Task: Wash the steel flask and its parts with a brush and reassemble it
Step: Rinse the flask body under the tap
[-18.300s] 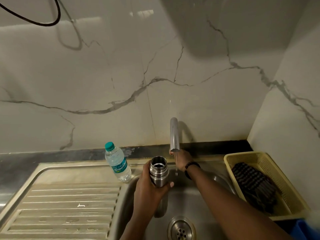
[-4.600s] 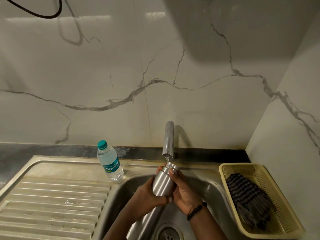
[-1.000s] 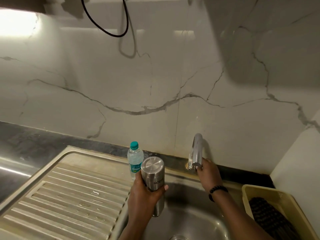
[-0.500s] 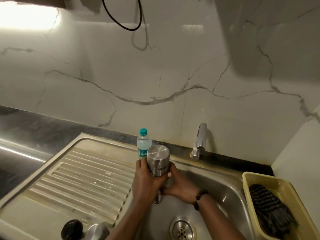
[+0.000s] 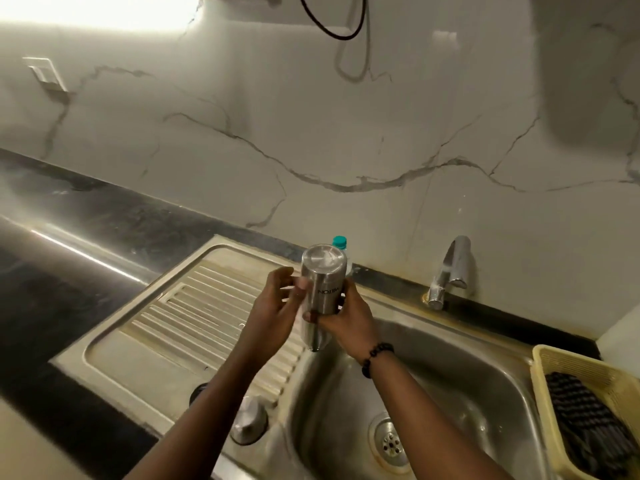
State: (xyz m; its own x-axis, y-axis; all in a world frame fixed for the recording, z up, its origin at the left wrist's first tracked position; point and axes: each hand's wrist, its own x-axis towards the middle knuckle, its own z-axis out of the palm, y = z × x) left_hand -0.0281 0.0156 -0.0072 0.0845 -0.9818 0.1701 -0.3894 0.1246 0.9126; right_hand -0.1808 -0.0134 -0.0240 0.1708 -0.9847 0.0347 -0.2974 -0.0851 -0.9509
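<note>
While right hand (image 5: 346, 320) grips one upturned flask (image 5: 320, 289), left hand (image 5: 273, 306) spreads loose beside it.

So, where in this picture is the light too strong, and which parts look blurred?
Head view: a blown-out glare fills the upper left wall, with a bright streak on the dark counter; the left hand beside the flask is motion-blurred; straight edges bend from the wide lens.

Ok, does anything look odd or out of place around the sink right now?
The steel flask is upside down over the basin, base up and its lettering inverted; the right hand grips it while the left hand is beside it. Two flask parts lie separately by the sink's front edge. Nothing looks spilled or damaged.
</note>
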